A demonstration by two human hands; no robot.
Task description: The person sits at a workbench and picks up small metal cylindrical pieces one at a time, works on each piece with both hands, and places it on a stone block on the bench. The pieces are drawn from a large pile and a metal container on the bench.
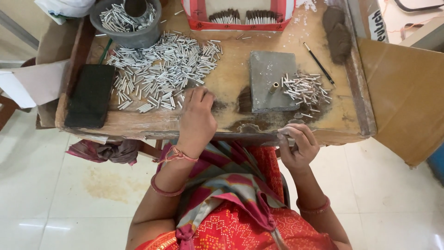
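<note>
The right hand is curled up near the front edge of the wooden tray, and its fingers pinch something small and pale; it is too small to tell just what it is. The left hand lies palm down on the tray with its fingers bent, and the fingertips touch the near edge of the big pile of little white tubes. I cannot tell if the left hand has picked any up, because the fingers hide what is under them. Between the two hands there is a grey stone block lying flat on the tray, and a small brass tube stands up on it. Just beside the block, on the right, there is a smaller heap of white tubes. A thin black stick lies a bit past that heap, and near it in the far right corner are lumps of brown clay. Dark powder is spread on the wood in front of the block. On the left side of the tray lies a flat black block. Behind the big pile stands a grey round tub with more white tubes in it. At the far edge in the middle there is a red and white box holding rows of tubes. A crumpled cloth hangs under the tray on the left.
</note>
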